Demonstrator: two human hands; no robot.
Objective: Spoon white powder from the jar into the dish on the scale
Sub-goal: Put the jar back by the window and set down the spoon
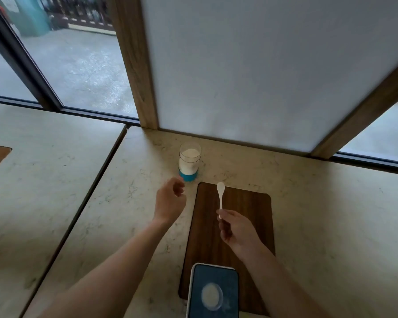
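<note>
A clear glass jar (pixel 189 162) with a blue base stands open on the pale counter, more than half full of white powder. My left hand (pixel 170 199) hovers just in front of the jar with curled fingers apart, holding nothing. My right hand (pixel 234 227) pinches the handle of a small white spoon (pixel 220 194), whose bowl points away from me over the wooden board (pixel 246 226). At the bottom edge, a blue-topped scale (pixel 214 292) carries a shallow clear dish (pixel 212 297) with white powder in it.
The pale marbled counter (pixel 331 214) has a seam (pixel 90 191) running diagonally at left. A frosted panel in a wooden frame (pixel 262 65) rises right behind the jar. Windows (pixel 78 65) lie beyond the counter's far edge.
</note>
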